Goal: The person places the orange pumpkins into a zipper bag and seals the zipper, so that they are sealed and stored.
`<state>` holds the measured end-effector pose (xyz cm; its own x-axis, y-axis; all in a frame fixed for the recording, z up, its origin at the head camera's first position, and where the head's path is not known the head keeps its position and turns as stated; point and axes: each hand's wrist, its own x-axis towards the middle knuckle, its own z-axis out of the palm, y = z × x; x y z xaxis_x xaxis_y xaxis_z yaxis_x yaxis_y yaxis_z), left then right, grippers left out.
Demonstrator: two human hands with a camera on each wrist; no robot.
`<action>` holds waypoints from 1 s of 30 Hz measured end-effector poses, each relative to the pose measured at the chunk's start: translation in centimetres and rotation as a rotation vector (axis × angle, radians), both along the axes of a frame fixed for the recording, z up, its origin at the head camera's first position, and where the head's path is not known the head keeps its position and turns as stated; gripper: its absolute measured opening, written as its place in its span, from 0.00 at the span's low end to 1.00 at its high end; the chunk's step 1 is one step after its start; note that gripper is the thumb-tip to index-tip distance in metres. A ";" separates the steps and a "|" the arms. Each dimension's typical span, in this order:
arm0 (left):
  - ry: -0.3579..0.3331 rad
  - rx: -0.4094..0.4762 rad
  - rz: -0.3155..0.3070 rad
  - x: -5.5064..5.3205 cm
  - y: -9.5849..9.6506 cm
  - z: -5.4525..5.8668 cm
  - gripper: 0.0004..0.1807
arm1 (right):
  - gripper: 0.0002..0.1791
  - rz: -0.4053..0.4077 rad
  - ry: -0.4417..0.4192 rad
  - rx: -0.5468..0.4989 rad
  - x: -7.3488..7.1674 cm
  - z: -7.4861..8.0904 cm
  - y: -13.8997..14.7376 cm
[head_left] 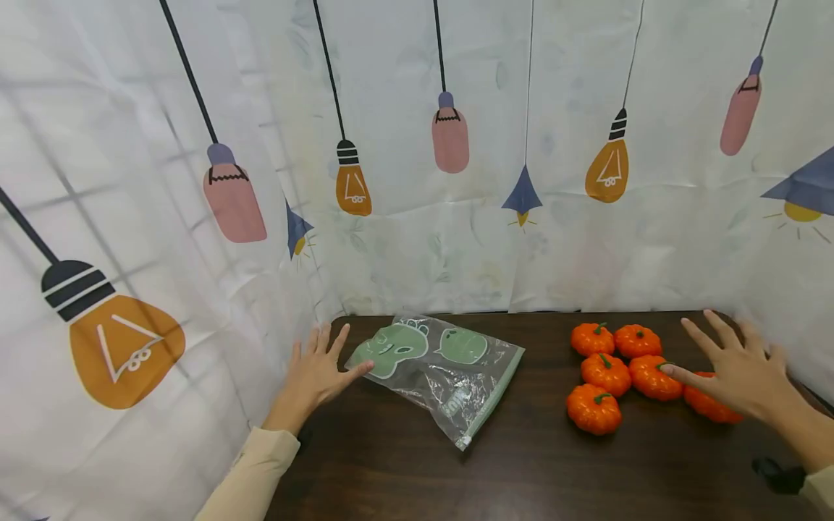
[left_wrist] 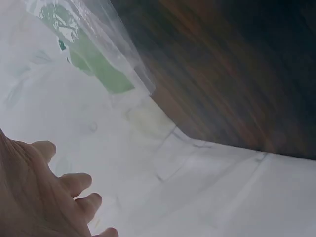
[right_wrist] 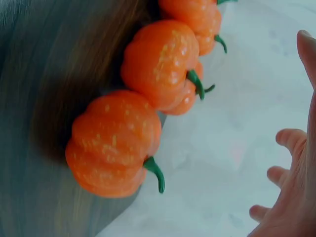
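Observation:
My left hand (head_left: 317,373) is held with fingers spread at the left side of the table, its thumb overlapping the corner of a clear zip bag (head_left: 449,387) in the head view. The bag lies flat, printed with green cartoon shapes, with a pale green zip strip along its right side. On the right, my right hand (head_left: 749,369) hovers with spread fingers above the rightmost of several small orange pumpkins (head_left: 594,409) with green stems. In the right wrist view, a pumpkin (right_wrist: 113,143) sits beside that hand, apart from its fingers. Both hands hold nothing.
The dark wooden table (head_left: 521,470) meets a white cloth backdrop (head_left: 404,268) printed with hanging lamps, behind it and at both sides. A black object (head_left: 778,476) lies by my right wrist. The table's corner (left_wrist: 190,136) shows in the left wrist view.

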<state>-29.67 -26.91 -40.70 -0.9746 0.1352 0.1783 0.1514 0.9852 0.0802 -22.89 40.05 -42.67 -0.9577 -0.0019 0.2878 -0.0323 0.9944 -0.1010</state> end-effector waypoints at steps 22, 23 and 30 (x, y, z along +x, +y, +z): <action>-0.017 0.078 -0.037 2.9 3.1 -4.1 0.56 | 0.54 0.133 0.023 -0.099 2.6 -3.6 -4.7; -0.014 0.088 -0.041 3.0 3.3 -4.3 0.55 | 0.54 0.136 0.023 -0.108 2.8 -3.7 -5.0; 0.054 0.157 -0.075 3.6 5.2 -5.0 0.54 | 0.52 0.155 -0.009 -0.188 3.3 -4.6 -6.7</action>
<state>-26.03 -21.75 -45.72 -0.9514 0.1736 0.2544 0.2321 0.9471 0.2218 -19.57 33.37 -47.25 -0.9525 -0.0966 0.2888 -0.1818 0.9412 -0.2848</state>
